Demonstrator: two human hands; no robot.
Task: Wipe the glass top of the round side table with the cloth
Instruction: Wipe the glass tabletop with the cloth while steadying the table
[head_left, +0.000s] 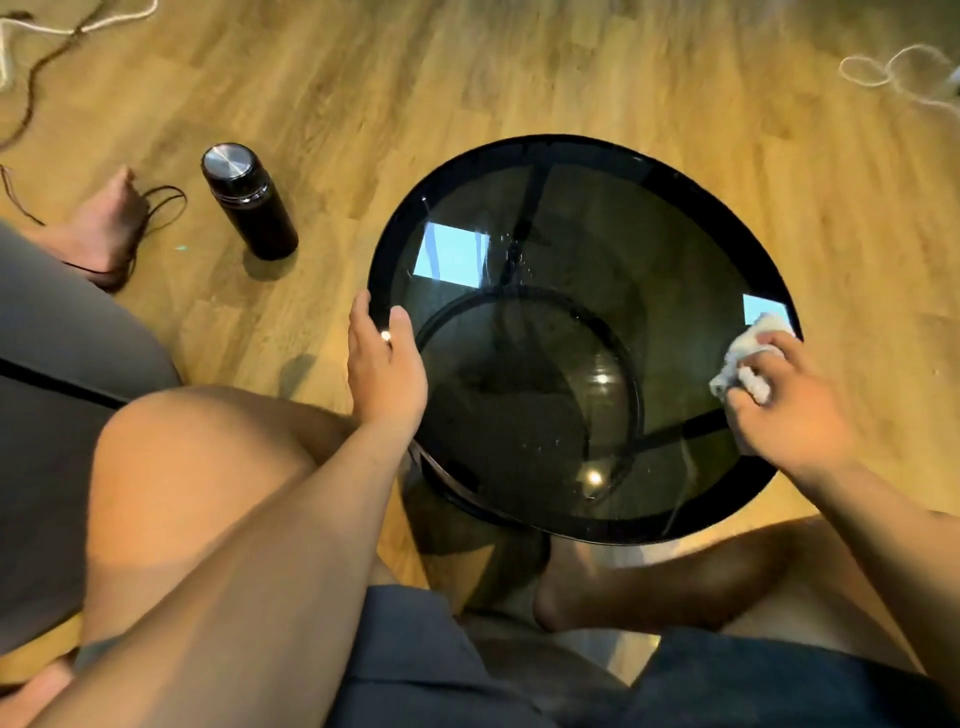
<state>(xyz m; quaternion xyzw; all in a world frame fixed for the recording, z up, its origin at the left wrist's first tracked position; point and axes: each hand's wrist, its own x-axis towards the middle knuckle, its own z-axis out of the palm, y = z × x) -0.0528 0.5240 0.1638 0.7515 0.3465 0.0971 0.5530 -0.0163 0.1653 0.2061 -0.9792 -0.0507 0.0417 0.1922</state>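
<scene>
The wiping looks barely underway: the right hand (795, 410) grips the bunched white cloth (748, 358) at the right edge of the round glass surface (571, 249), the left hand (384, 364) rests straight-fingered on its left rim, and specks dot the middle, so most seems left.

At the right of the frame, the right hand (787, 402) was blurry, and its curled fingers hid most of the white cloth (763, 327). At the left, the left hand (385, 371) covered a bit of the black rim (649, 161) of the table. The white cord (894, 78) at the upper right was fuzzy and ran off the frame's edge.
</scene>
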